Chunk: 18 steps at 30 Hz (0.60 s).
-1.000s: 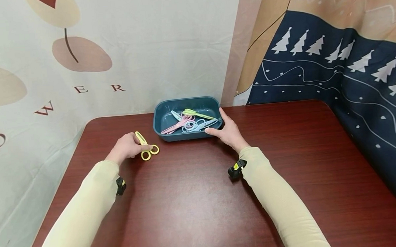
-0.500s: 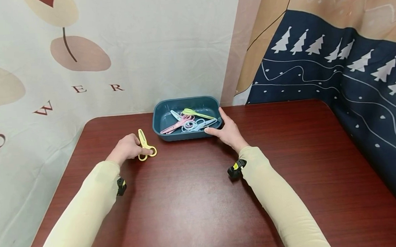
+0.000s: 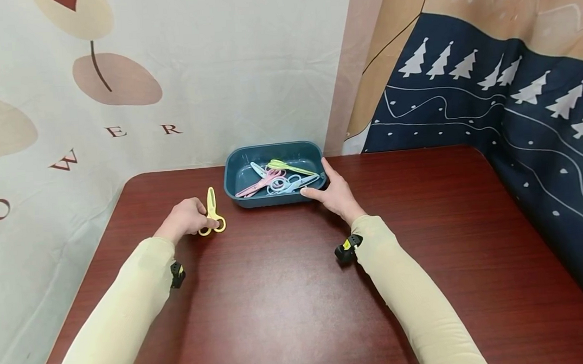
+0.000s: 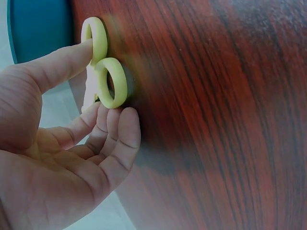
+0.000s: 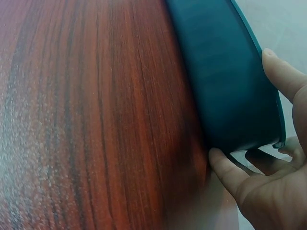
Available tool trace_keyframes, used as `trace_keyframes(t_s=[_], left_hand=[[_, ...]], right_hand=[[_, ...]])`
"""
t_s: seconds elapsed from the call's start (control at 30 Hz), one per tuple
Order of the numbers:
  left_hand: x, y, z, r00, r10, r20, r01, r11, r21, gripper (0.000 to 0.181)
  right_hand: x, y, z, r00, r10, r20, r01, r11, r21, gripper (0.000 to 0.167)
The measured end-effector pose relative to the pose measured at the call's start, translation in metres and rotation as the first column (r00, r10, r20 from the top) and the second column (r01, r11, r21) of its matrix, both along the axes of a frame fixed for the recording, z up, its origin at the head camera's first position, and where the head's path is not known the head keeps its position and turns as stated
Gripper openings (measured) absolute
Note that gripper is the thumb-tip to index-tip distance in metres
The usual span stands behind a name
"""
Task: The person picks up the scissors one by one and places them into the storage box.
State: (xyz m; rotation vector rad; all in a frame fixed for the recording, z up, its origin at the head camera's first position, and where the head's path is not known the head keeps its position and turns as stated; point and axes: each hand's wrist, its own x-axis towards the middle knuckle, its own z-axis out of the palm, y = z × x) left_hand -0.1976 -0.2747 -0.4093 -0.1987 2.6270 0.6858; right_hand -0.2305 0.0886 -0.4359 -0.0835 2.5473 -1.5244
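Note:
In the head view my left hand [image 3: 188, 218] pinches a pair of yellow scissors [image 3: 211, 202] near the finger loops, with the blades pointing away from me. The left wrist view shows the thumb at one yellow loop [image 4: 113, 62] and bent fingers at the other side. To the right, my right hand [image 3: 338, 195] holds the near right corner of a dark teal box [image 3: 273, 201], thumb at its front rim and fingers at its end. Inside lie pink scissors [image 3: 261, 186], light blue scissors [image 3: 298, 183] and green scissors [image 3: 291, 167].
The box stands at the back edge of a reddish-brown wooden table [image 3: 267, 291]. A pale printed cloth [image 3: 247, 70] hangs behind, and a navy cloth with white trees [image 3: 459, 104] borders the right side. Each wrist wears a small black camera [image 3: 345, 251].
The yellow scissors have turned in my left hand, their blades swinging from leaning left to nearly straight away from me, and the loops have shifted left. My right hand and the box stay put.

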Motion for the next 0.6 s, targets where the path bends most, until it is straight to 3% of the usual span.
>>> trace_keyframes(t_s=[0.3,0.6], left_hand=[[0.0009,0.0017,-0.0016,1.0,-0.005,0.004,0.005,1.0,-0.013,0.04],[0.0041,-0.001,0.0035,0.999,-0.02,-0.026,0.02,1.0,0.003,0.032]], right_hand=[[0.0001,-0.001,-0.0001,1.0,-0.004,0.005,0.004,1.0,0.0,0.103],[0.0002,-0.0004,0.0005,1.0,-0.008,0.005,0.008,1.0,0.005,0.104]])
